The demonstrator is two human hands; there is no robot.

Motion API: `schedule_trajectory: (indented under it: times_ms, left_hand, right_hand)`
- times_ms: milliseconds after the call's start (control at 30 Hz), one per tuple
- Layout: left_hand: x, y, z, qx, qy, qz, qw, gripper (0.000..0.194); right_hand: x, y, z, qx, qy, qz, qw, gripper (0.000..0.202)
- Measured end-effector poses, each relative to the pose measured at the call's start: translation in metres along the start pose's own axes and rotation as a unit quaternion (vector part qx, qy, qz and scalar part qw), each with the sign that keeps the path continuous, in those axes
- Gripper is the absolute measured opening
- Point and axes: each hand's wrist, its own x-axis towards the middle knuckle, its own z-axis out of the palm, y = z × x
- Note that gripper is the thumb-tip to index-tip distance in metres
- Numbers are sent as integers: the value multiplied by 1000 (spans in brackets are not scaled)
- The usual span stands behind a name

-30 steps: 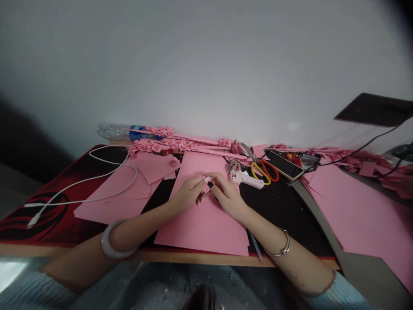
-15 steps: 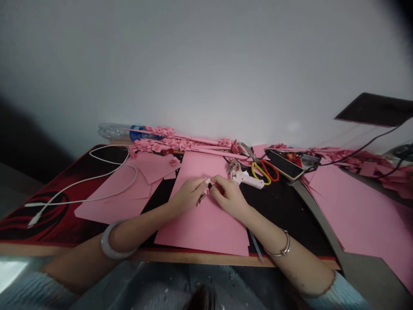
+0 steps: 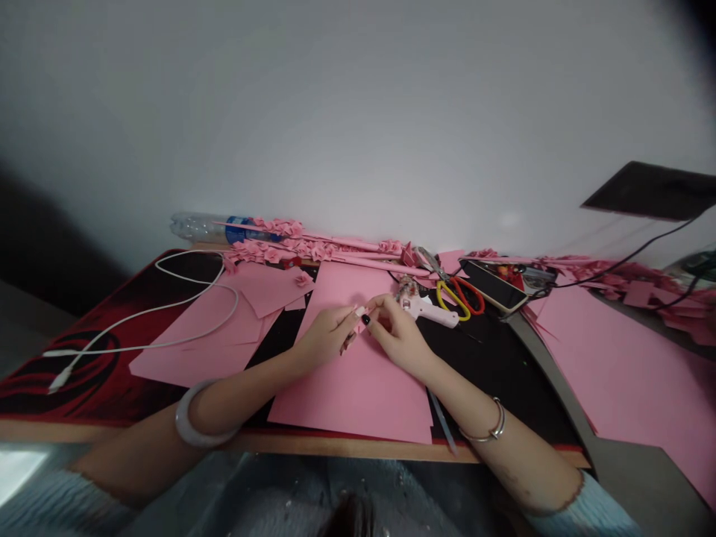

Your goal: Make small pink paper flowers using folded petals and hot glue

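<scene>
1. Pinching a small pink paper piece (image 3: 359, 327), the left hand (image 3: 326, 335) and right hand (image 3: 400, 335) shared a narrow grip above a large pink sheet (image 3: 352, 395).
2. Nearby on the table (image 3: 358, 448) lay a glue gun (image 3: 430, 313).

Plain grey wall (image 3: 358, 112), far side, wood-edged desk (image 3: 335, 445) before it, dark area (image 3: 33, 216), far left, bright patch (image 3: 16, 473), near left
</scene>
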Motion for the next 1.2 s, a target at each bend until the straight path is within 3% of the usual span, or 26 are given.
schedule_trajectory:
  times_ms: [267,633,967,1200]
  left_hand:
    - [0,0,-1,-3,-1,1,1000,44]
    - [0,3,-3,-9,-52,-14,998,43]
    - [0,3,-3,-12,-58,-10,998,42]
    - [-1,-2,-3,-15,-81,-8,997,42]
  right_hand:
    - [2,6,-3,13,-10,-12,1000,6]
    - [2,-1,-11,-199,-46,-91,975,16]
    - [5,-1,-12,-111,-105,-101,983,22]
    - [3,0,-12,-127,-97,-97,982,21]
